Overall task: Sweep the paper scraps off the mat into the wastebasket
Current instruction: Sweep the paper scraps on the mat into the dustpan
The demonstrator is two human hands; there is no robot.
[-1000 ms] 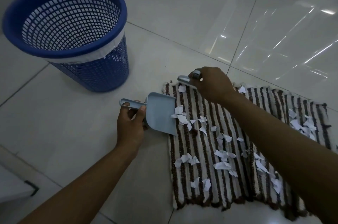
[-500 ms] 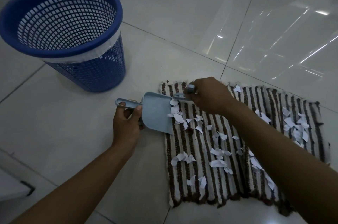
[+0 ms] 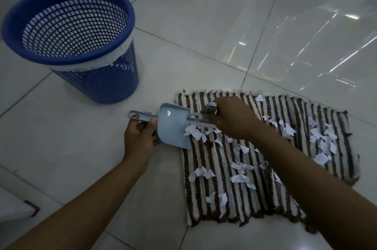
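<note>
A brown-and-white striped mat lies on the tiled floor, strewn with several white paper scraps. My left hand grips the handle of a light blue dustpan resting at the mat's left edge. My right hand holds a small light blue brush, its head at the dustpan's mouth. A few scraps lie on the pan's lip. The blue mesh wastebasket stands upright to the far left, lined with a white bag.
Glossy white floor tiles surround the mat. A white object with a dark corner sits at the lower left edge.
My right hand drew the brush from the mat's top edge down toward the dustpan, pushing scraps onto its lip. The dustpan stayed at the mat's left edge.
</note>
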